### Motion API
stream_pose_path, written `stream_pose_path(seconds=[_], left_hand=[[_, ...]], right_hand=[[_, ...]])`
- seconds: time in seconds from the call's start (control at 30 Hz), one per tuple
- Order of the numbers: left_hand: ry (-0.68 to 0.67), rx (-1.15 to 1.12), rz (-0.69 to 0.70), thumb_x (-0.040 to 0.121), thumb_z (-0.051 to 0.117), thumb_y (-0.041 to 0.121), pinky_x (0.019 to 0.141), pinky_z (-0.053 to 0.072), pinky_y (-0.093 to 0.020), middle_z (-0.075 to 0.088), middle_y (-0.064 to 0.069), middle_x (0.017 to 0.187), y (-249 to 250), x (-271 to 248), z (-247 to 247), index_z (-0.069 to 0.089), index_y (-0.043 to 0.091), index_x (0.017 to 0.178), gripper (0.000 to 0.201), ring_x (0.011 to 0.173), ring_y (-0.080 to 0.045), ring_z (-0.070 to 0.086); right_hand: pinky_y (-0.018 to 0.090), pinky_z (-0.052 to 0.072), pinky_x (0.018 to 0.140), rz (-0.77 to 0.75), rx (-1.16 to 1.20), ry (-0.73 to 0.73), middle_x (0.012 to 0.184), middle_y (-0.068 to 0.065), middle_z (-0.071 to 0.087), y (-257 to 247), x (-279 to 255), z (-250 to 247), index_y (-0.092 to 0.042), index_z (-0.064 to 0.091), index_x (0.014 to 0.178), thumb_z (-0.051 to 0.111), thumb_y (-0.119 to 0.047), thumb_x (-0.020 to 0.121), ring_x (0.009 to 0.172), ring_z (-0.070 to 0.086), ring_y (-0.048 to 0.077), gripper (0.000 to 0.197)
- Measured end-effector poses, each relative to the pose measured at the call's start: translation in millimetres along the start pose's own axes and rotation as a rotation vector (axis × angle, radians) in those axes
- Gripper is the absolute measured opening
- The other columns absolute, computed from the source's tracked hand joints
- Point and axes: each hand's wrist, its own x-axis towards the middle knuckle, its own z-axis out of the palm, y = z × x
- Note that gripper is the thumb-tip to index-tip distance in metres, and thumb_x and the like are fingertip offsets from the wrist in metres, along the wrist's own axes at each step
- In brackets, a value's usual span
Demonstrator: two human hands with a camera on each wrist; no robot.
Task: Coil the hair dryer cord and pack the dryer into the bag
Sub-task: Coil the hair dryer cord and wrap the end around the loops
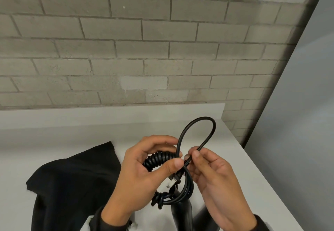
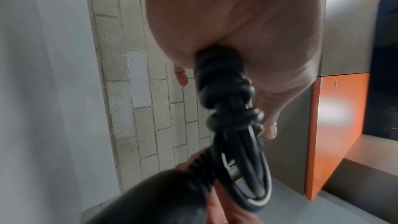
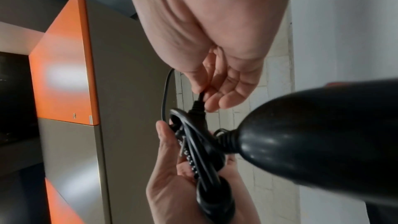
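Note:
My left hand (image 1: 159, 160) grips the bundled black cord (image 1: 160, 159) of the hair dryer, its curly part wrapped in the fingers and several loops hanging below. My right hand (image 1: 194, 155) pinches the cord's straight end just above the plug (image 1: 174, 177), and a free loop (image 1: 198, 131) arches up over both hands. The black dryer handle (image 1: 181, 211) stands below the hands, its body cut off at the frame's bottom. In the right wrist view the dryer body (image 3: 312, 134) fills the right side, with the cord (image 3: 200, 144) lying in the left palm. A black cloth bag (image 1: 72, 183) lies flat on the left.
Everything sits on a white counter (image 1: 63, 140) against a grey brick wall (image 1: 126, 50). The counter's right edge (image 1: 262, 173) runs diagonally close to my right hand. Orange and grey cabinets (image 3: 64, 74) show in the wrist views.

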Motion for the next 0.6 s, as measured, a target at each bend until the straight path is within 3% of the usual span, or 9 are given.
stream_pose_path(seconds=[0.07,0.2,0.37,0.53,0.6], left_hand=[[0.004,-0.007,-0.001,0.071,0.081,0.030,0.079,0.056,-0.029,0.072,-0.013,0.094,0.0,-0.2,1.4,0.072,0.022,0.102,0.034,0.091,-0.028,0.072],[0.010,-0.022,-0.010,0.071,0.079,0.032,0.079,0.055,-0.025,0.074,-0.007,0.092,1.1,-2.2,5.2,0.072,0.025,0.100,0.030,0.091,-0.025,0.071],[0.027,-0.027,-0.024,0.072,0.079,0.029,0.074,0.055,-0.021,0.075,-0.006,0.089,0.9,-0.1,6.9,0.072,0.022,0.098,0.027,0.086,-0.022,0.072],[0.082,-0.013,-0.064,0.071,0.081,0.030,0.079,0.057,-0.027,0.075,-0.005,0.089,-2.2,5.1,6.1,0.073,0.025,0.095,0.026,0.091,-0.022,0.072],[0.112,-0.017,-0.082,0.072,0.082,0.022,0.076,0.056,-0.023,0.075,-0.004,0.088,-4.4,7.6,7.2,0.073,0.025,0.094,0.024,0.090,-0.020,0.072]], right_hand=[[0.026,0.056,0.069,0.019,0.005,-0.001,0.080,0.017,0.067,0.9,-0.1,2.4,-0.008,0.073,0.085,0.064,-0.020,0.079,0.074,0.061,0.023,0.016],[0.039,0.050,0.079,0.053,0.016,0.031,0.087,0.026,0.070,2.7,-0.9,5.2,-0.003,0.066,0.100,0.065,-0.017,0.079,0.079,0.061,0.031,0.026],[0.042,0.049,0.078,0.009,0.008,0.137,0.082,0.028,0.068,9.9,-2.0,6.8,0.000,0.062,0.095,0.069,-0.019,0.076,0.076,0.058,0.032,0.028],[0.028,0.049,0.050,0.108,0.067,0.020,0.065,0.022,0.062,9.2,-5.5,16.6,0.000,0.062,0.104,0.068,-0.017,0.074,0.057,0.057,0.025,0.036],[0.028,0.048,0.047,0.088,0.081,0.024,0.062,0.021,0.061,12.0,-7.3,17.8,-0.009,0.058,0.115,0.073,-0.013,0.079,0.055,0.058,0.026,0.039]])
